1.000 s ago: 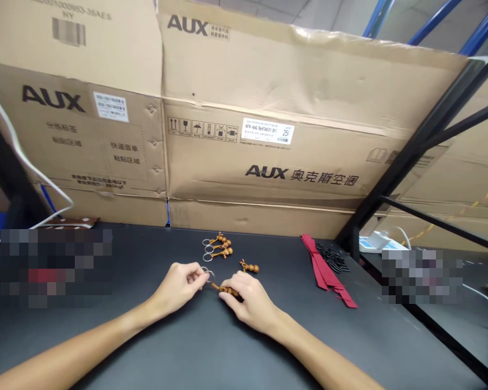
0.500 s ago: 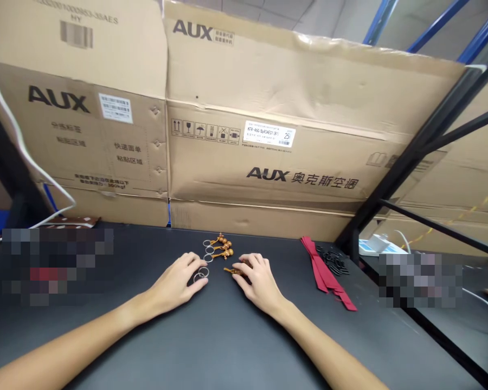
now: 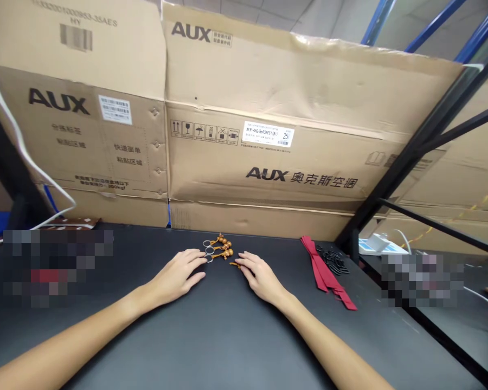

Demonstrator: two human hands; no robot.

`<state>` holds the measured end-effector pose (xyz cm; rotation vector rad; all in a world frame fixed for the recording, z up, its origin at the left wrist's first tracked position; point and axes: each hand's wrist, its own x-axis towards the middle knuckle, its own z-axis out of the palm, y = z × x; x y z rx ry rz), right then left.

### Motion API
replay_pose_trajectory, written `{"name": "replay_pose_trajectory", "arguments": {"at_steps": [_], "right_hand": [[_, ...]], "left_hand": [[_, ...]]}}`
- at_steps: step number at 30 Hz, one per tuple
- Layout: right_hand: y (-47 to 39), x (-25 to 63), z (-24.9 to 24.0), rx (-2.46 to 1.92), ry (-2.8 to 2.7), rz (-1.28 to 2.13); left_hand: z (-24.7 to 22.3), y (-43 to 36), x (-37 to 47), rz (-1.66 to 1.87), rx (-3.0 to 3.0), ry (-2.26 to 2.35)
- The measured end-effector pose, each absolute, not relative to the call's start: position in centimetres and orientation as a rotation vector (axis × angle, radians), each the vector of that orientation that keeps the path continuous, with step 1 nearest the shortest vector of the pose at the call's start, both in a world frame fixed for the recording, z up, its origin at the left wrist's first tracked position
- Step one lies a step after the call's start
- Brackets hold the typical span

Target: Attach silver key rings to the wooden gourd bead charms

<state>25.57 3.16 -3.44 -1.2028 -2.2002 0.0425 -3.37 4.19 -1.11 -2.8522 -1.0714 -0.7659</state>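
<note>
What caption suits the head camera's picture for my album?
Left hand and right hand near beaded keyrings on a dark table, with red strips to the right and cardboard behind.

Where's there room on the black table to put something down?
Most room: the near middle of the black table, between the left arm and right arm. A smaller patch lies between the right hand and the red strips. It's crowded where the beaded keyrings lie bunched by the left hand.
</note>
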Motion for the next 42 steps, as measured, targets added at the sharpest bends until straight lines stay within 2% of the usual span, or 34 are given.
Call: {"name": "replay_pose_trajectory", "arguments": {"at_steps": [6,17,25,36,42], "right_hand": [[2.6,25.2,-2.6,-1.211,-2.194,-0.061],[-0.6,22.2,-1.2,-1.074,-2.400,-0.056],[-1.2,22.1,-0.4,-0.948,-2.502,0.035],[-2.1,21.9,-0.1,-0.872,-2.487,0.207],[-2.7,21.3,0.0,-0.887,-2.421,0.315]], "left_hand": [[-0.3,3.1,-2.5,-0.635,-2.916,-0.940],[0.4,-0.1,-1.5,-0.806,-3.150,-0.453],[1.2,-1.2,-1.7,-0.739,-3.239,-0.496],[0.2,-0.9,-1.5,-0.857,-2.985,-0.630],[-0.2,-0.8,-1.2,-0.802,-2.978,-0.729]]}}
